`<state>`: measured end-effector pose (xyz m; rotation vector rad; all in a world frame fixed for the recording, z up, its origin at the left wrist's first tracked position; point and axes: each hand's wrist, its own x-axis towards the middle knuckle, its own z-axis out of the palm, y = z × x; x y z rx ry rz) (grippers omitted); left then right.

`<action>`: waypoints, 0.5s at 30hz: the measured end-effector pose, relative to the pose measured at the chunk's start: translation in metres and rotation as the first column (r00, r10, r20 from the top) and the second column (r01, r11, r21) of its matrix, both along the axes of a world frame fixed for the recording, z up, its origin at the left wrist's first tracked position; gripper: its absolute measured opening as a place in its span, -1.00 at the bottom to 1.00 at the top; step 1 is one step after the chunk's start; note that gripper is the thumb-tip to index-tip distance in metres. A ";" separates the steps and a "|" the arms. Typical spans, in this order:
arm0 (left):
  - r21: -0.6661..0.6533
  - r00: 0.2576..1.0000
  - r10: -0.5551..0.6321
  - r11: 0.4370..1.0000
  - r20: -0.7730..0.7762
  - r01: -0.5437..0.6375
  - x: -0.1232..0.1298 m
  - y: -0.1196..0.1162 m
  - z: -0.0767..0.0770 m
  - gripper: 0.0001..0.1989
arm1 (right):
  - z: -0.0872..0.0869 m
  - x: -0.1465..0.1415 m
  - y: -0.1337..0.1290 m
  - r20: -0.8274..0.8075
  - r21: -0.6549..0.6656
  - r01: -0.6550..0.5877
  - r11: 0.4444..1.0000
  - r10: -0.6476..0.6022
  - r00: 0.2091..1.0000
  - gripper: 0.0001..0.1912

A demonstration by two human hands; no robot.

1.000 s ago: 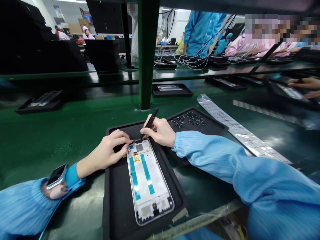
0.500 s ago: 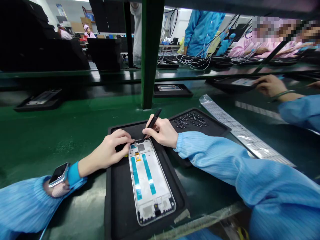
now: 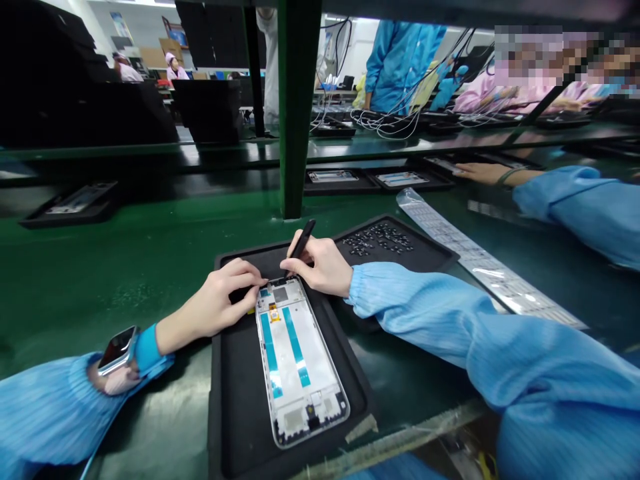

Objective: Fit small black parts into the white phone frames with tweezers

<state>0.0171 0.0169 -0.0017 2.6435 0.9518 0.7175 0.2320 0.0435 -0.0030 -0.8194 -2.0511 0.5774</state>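
Note:
A phone frame (image 3: 300, 357) with a silvery inner face and two blue strips lies face-up in a black tray (image 3: 235, 407). My left hand (image 3: 230, 293) is at its upper left corner, thumb and fingertips pinched together there. My right hand (image 3: 323, 263) grips black tweezers (image 3: 303, 241) like a pen, their tip down at the frame's top edge. What lies under the tip is too small to make out. Near the middle top of the frame sits a small orange flex piece (image 3: 275, 314). Behind my right hand, a second black tray (image 3: 430, 259) bears many tiny black parts (image 3: 383, 239).
A long clear strip of parts (image 3: 490, 270) lies to the right. A green post (image 3: 297, 120) rises behind the trays. Further trays with phone frames (image 3: 403, 179) line the back, where a co-worker's hand (image 3: 483, 173) reaches in. Left stands another tray (image 3: 70, 205).
The co-worker has moved a tray with a phone frame leftward, beside the one behind the post, and the hand now reaches further back. My hands have barely moved.

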 end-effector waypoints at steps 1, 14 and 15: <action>0.002 1.000 0.002 1.000 0.000 -0.002 0.000 0.000 0.000 -0.79 | 0.001 0.000 -0.001 -0.022 -0.042 0.008 0.999 -0.009 1.000 -0.72; -0.009 1.000 -0.001 1.000 -0.001 0.001 0.001 -0.001 0.000 -0.77 | 0.000 0.002 -0.001 -0.013 -0.076 0.029 0.997 -0.030 0.999 -0.71; -0.008 1.000 -0.003 1.000 -0.002 0.003 0.001 -0.001 0.000 -0.77 | 0.000 0.002 -0.001 -0.016 -0.076 0.032 0.997 -0.033 0.999 -0.71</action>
